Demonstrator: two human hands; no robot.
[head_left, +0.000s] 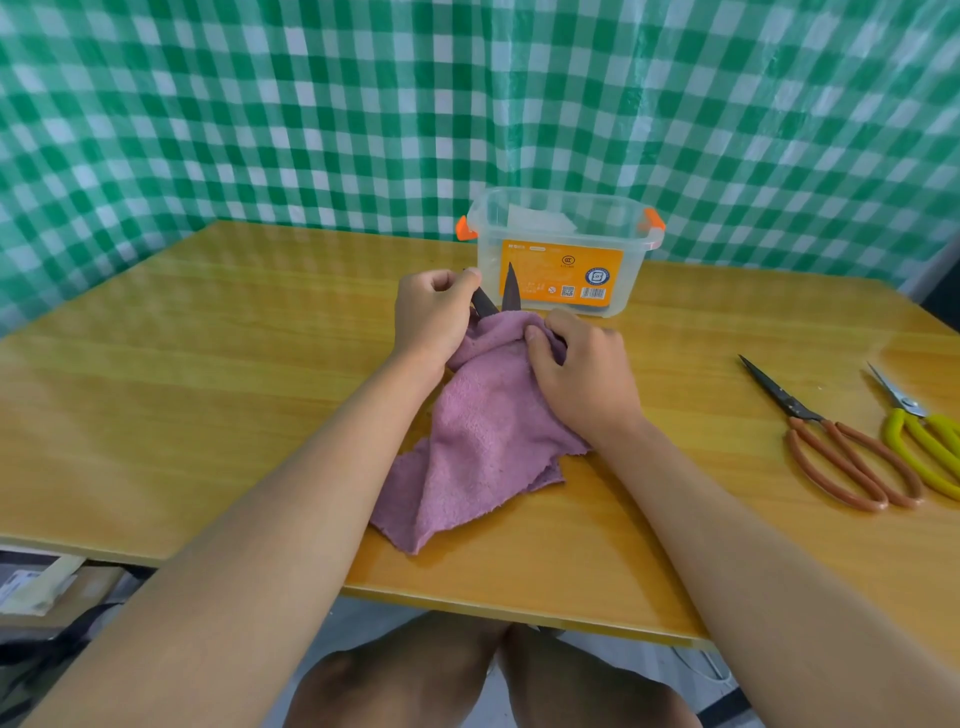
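Note:
A purple fleecy cloth (483, 447) lies on the wooden table (208, 374), bunched up at its far end around a pair of dark scissors (510, 291). The two blades stick out of the cloth, spread apart and pointing away from me. My left hand (434, 312) pinches the left blade between thumb and curled fingers. My right hand (576, 374) grips the bunched cloth, which wraps the scissors below the blades. The handles are hidden under the cloth and my hands.
A clear plastic box (563, 249) with orange clips and an orange label stands just behind the blades. At the right lie scissors with brown-red handles (836, 447) and scissors with yellow handles (922, 441). A green checked sheet (363, 104) hangs behind the table.

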